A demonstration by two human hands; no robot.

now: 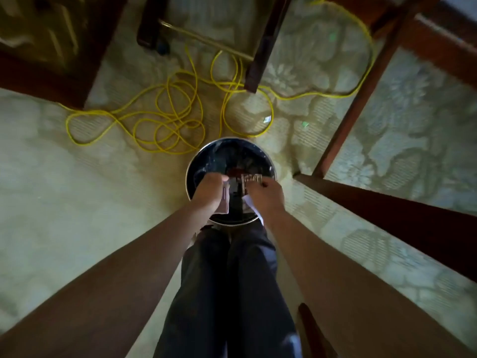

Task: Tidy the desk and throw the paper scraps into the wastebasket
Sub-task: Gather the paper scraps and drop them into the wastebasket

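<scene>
A round metal wastebasket (268,161) with a dark liner stands on the floor right in front of my legs. Both my hands hang over its open mouth. My left hand (207,193) grips a paper scrap (225,202) that hangs down by the near rim. My right hand (265,200) pinches a printed paper scrap (251,179) at its fingertips, and a white piece (251,205) shows under its palm. Dark scraps lie inside the wastebasket, too blurred to tell apart.
A tangled yellow cable (167,125) lies on the patterned carpet beyond the wastebasket. Dark wooden furniture legs (260,55) stand behind it, and wooden desk beams (387,202) run along the right. A small scrap (267,119) lies on the carpet.
</scene>
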